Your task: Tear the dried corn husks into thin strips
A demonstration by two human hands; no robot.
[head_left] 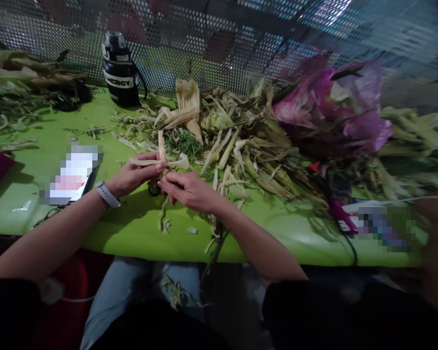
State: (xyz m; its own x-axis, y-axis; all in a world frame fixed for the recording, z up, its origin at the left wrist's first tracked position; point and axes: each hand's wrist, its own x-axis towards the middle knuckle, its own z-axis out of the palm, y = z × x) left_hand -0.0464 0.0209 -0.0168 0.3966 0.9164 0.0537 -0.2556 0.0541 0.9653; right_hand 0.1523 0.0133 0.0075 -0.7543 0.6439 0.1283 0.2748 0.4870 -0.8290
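Observation:
My left hand point(136, 172), with a white band on its wrist, pinches pale strips of corn husk point(161, 145) near the table's front middle. One strip stands up between the fingers and another lies crosswise over them. My right hand point(187, 189) meets it from the right, its thumb and fingers closed on the lower part of the same strips. Below the fingers hangs a thin twisted length of husk point(162, 214). Beneath the hands a dark ring-shaped object point(154, 190) partly shows; its kind is hidden. Right behind the hands lies a heap of dry husks point(248, 141).
A dark bottle point(120, 80) stands at the back left, before a perforated metal panel point(167, 48). A lit phone point(73, 175) lies left on the green table point(131, 233). At the right are a pink plastic bag point(335, 107), more husks and a cable point(353, 248).

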